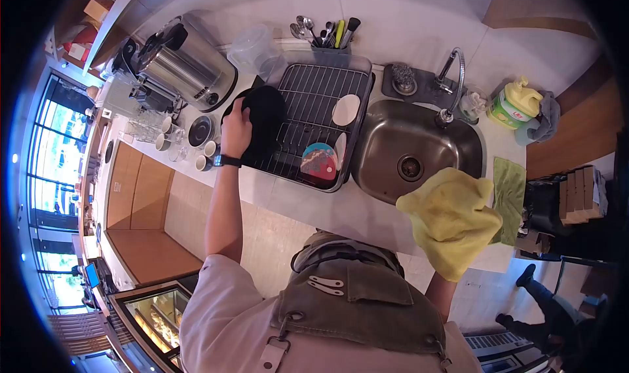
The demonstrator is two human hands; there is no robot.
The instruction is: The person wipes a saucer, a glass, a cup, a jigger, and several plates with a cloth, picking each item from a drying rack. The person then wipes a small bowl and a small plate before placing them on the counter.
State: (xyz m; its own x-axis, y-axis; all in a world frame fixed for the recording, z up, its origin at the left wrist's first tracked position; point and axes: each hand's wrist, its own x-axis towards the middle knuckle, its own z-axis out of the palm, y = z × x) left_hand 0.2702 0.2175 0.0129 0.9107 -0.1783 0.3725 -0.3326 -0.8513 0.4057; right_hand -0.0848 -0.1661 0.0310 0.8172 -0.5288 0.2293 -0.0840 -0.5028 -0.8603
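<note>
My left hand [237,130] is closed on the near-left edge of a black round dish [267,114], at the left end of the dish rack [308,88]. The dish looks like a plate; its exact shape is hard to make out against the dark rack. A yellow cloth [449,219] drapes over my right hand, in front of the sink [386,137], and hides the fingers. Only my right forearm [440,293] shows below it. A white oval dish [346,110] and a red and blue patterned piece [319,161] rest in the rack.
A cutlery holder [331,53] stands behind the rack, near a steel urn [190,65]. Cups [204,162], a dark saucer [201,130] and glasses are at left. Right of the faucet [447,85] are a yellow soap jug [514,104] and green cloth [508,199]. Another person's legs [550,307] show lower right.
</note>
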